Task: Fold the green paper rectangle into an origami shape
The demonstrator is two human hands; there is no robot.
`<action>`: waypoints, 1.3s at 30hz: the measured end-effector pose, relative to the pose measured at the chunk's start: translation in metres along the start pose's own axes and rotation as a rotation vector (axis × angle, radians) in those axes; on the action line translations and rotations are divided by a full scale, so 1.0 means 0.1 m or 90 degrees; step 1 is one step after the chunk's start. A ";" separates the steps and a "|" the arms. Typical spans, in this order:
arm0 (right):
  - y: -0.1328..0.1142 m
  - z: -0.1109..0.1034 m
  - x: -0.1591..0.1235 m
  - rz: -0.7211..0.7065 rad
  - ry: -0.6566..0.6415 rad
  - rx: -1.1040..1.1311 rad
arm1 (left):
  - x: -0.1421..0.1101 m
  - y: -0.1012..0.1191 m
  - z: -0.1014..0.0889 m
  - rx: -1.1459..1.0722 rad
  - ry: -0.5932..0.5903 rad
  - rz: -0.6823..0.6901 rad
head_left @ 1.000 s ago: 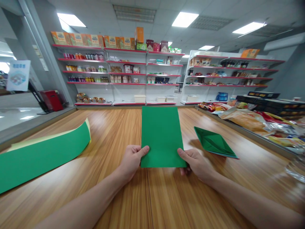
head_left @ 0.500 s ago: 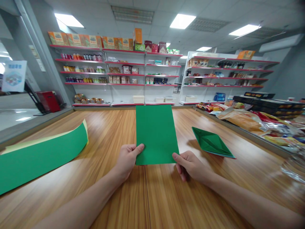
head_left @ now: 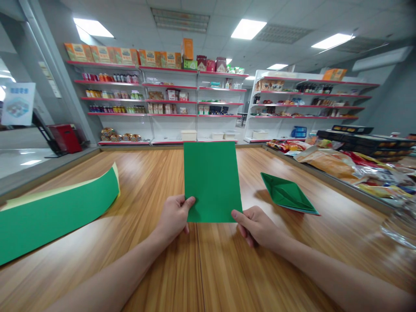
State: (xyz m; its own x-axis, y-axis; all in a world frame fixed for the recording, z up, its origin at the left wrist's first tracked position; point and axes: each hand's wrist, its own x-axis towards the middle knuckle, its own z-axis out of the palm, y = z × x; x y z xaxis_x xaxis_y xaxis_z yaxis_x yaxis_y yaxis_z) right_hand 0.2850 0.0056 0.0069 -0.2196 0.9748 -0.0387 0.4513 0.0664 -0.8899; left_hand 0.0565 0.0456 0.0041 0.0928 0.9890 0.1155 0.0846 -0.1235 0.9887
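A green sheet of paper [head_left: 211, 180] stands lifted off the wooden table [head_left: 208, 268], its long side pointing away from me. My left hand [head_left: 173, 216] pinches its near left corner, thumb on top. My right hand [head_left: 256, 225] pinches the near right corner the same way. A folded green paper boat [head_left: 287, 195] lies flat on the table just right of the sheet, apart from both hands.
A large curled green sheet with a yellow back [head_left: 55, 208] lies at the left. Snack packets [head_left: 344, 167] are piled along the right edge. Store shelves [head_left: 162, 104] with goods stand behind the table, and a red box [head_left: 66, 138] sits at the far left.
The sheet and both hands have shifted a little to the left and slightly nearer to me. My grip on both corners is unchanged.
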 end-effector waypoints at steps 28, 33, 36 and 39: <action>0.03 -0.03 -0.02 -0.017 0.018 0.054 | 0.07 -0.11 -0.05 -0.073 -0.073 -0.044; 0.00 -0.03 -0.05 -0.030 0.017 0.020 | 0.07 -0.11 -0.05 -0.069 -0.073 -0.043; 0.00 -0.04 -0.04 -0.025 0.029 0.002 | 0.07 -0.12 -0.05 -0.071 -0.069 -0.039; 0.02 -0.03 -0.01 -0.017 0.031 -0.017 | 0.08 -0.13 -0.05 -0.072 -0.067 -0.035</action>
State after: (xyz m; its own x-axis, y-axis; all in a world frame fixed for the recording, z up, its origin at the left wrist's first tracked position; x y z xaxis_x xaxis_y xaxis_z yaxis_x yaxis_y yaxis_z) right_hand 0.2887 0.0050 0.0067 -0.1895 0.9819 0.0079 0.4694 0.0976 -0.8776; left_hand 0.0512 0.0556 -0.0075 0.1953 0.9791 0.0560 -0.0194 -0.0532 0.9984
